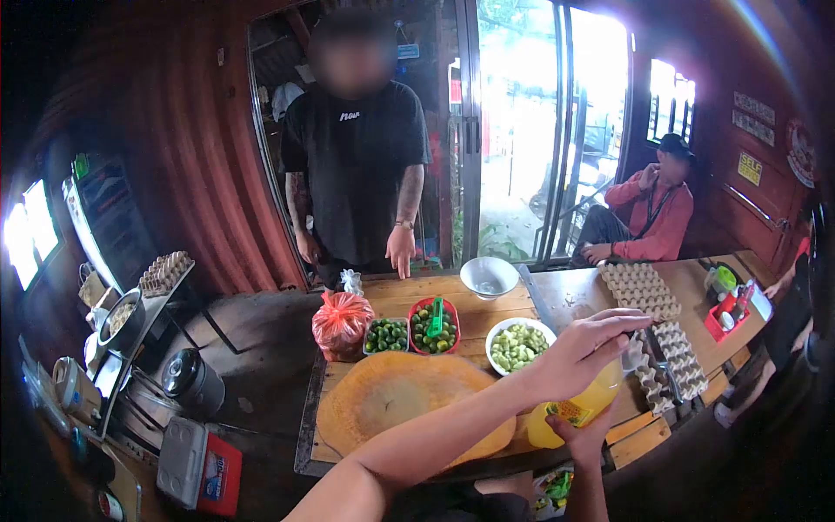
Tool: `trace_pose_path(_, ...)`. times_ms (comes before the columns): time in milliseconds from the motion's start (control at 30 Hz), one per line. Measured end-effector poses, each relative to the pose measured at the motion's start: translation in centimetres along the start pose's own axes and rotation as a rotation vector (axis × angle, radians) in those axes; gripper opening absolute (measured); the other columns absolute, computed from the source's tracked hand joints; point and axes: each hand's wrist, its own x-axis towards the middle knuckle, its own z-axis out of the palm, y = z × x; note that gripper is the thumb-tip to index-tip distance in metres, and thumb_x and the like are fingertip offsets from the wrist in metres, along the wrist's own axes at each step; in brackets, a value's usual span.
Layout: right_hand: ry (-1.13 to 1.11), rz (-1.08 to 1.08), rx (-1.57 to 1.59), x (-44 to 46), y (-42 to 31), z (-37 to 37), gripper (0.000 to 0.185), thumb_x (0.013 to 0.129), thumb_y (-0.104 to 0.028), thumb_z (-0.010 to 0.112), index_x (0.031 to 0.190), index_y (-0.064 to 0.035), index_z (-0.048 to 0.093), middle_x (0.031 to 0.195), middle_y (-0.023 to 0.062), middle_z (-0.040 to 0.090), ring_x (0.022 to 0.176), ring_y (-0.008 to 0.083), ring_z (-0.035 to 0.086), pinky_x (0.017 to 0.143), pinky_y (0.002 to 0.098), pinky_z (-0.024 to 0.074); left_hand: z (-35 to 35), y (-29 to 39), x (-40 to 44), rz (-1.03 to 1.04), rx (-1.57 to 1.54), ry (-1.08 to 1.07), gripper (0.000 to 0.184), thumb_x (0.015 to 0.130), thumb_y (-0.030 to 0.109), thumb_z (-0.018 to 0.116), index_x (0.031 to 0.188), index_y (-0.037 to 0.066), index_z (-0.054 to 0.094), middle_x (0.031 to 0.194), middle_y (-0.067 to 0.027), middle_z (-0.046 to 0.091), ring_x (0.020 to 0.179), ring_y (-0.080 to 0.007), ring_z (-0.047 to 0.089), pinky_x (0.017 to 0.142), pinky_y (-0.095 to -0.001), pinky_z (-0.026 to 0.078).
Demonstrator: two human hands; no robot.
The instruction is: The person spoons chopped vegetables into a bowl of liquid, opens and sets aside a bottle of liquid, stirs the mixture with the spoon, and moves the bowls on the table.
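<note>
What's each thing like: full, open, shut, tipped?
Yellow bottle: tilted, in right hand
Red bag: bulging
Red basket: full of green fruit
Small tub: full of green fruit
Front bowl: full of green pieces
Back bowl: upright, open
Egg trays: no eggs showing
Black pot: lid on
Cooler: lid shut

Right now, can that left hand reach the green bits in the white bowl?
Probably yes: the left hand looks close, and the green bits lie uncovered in the white bowl.

black shirt [355, 178]: "now" | yellow wall sign [749, 169]: "SELF", lower line blurred
</note>
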Motion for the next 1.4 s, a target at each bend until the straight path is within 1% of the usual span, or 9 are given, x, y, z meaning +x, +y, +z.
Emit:
trace_pose_path(67,0.000,0.004,-0.015,0.0,-0.1,-0.1,0.113,0.066,-0.008,0.101,0.155,-0.0042,0.032,0.142,0.0137,0.056,0.128,0.0260,0.062,0.109,0.0433,0.0537,-0.5,0.4,-0.1,0.043,0.037,-0.006,0.039,0.111,0.011,0.061,0.148,-0.002,0.063,0.134,-0.0183,0.073,0.118,-0.0233,0.073,0.102,-0.0352,0.056)
trace_pose_path(133,0.007,0.007,-0.035,0.1,-0.1,-0.2,0.113,0.066,-0.009,0.101,0.155,-0.0041,0.033,0.142,0.0138,0.056,0.128,0.0263,0.062,0.109,0.0434,0.0538,-0.8,1.4,0.0,-0.316,-0.088,-0.045,0.039,0.111,0.014,0.063,0.147,-0.001,0.064,0.135,-0.0172,0.073,0.121,-0.0202,0.072,0.103,-0.0352,0.057)
trace_pose_path(200,-0.038,0.044,-0.006,0.1,0.4,-0.5,0.113,0.066,-0.012,0.103,0.155,-0.0035,0.033,0.143,0.0137,0.056,0.129,0.0282,0.062,0.109,0.0439,0.0542,-1.1,1.6,0.2,-0.307,-0.059,-0.019,0.041,0.110,0.016,0.067,0.147,-0.001,0.065,0.134,-0.0163,0.074,0.120,-0.0191,0.072,0.103,-0.0351,0.058)
trace_pose_path(400,-0.019,-0.011,-0.407,0.0,0.0,-1.4,0.115,0.065,-0.043,0.106,0.152,0.0006,0.045,0.144,0.0203,0.063,0.131,0.0344,0.065,0.113,0.0483,0.0521,-1.1,1.5,1.3,-0.391,0.190,-0.033,0.048,0.097,0.022,0.086,0.139,0.003,0.073,0.119,-0.0124,0.075,0.107,-0.0180,0.075,0.096,-0.0337,0.061)
trace_pose_path(600,-0.004,-0.102,-0.401,0.1,-1.3,-1.9,0.129,0.066,-0.037,0.106,0.165,-0.0014,0.030,0.155,0.0229,0.055,0.145,0.0369,0.055,0.124,0.0477,0.0416,0.2,1.7,2.4,-0.357,0.246,0.029,0.029,0.090,0.011,0.091,0.112,-0.004,0.078,0.101,-0.0020,0.071,0.085,-0.0068,0.067,0.076,-0.0236,0.055)
trace_pose_path(767,-0.060,-0.072,-0.296,0.3,-0.7,-1.4,0.133,0.067,-0.035,0.106,0.167,-0.0025,0.025,0.160,0.0224,0.050,0.149,0.0372,0.051,0.125,0.0475,0.0396,-0.2,1.6,2.8,-0.484,0.195,0.054,0.027,0.090,0.010,0.092,0.107,-0.002,0.075,0.089,0.0014,0.071,0.078,-0.0046,0.063,0.072,-0.0212,0.053)
trace_pose_path(1067,-0.078,-0.077,-0.365,0.1,-0.1,-1.7,0.146,0.058,-0.038,0.110,0.170,0.0001,0.024,0.164,0.0215,0.049,0.153,0.0322,0.048,0.127,0.0453,0.0375,-2.3,0.3,-1.2,-0.538,0.003,0.344,0.027,0.108,0.022,0.073,0.125,0.001,0.073,0.105,0.0004,0.072,0.092,-0.0054,0.063,0.081,-0.0222,0.051)
trace_pose_path(1300,-0.130,-0.108,-0.155,-1.1,2.9,-1.5,0.148,0.059,-0.044,0.110,0.170,0.0010,0.023,0.164,0.0187,0.051,0.149,0.0284,0.052,0.124,0.0441,0.0413,-1.7,-2.4,-13.4,-0.838,-0.457,0.532,0.028,0.106,0.011,0.047,0.120,0.002,0.070,0.099,-0.0048,0.068,0.084,-0.0128,0.061,0.075,-0.0291,0.048)
trace_pose_path(1400,-0.064,-0.116,-0.146,-2.2,4.9,-1.9,0.136,0.057,-0.033,0.113,0.160,-0.0011,0.029,0.152,0.0138,0.054,0.141,0.0259,0.057,0.118,0.0450,0.0494,0.2,-1.6,-14.6,-0.980,-0.284,0.447,0.033,0.105,0.018,0.053,0.129,0.000,0.067,0.098,-0.0052,0.067,0.084,-0.0144,0.062,0.075,-0.0294,0.047)
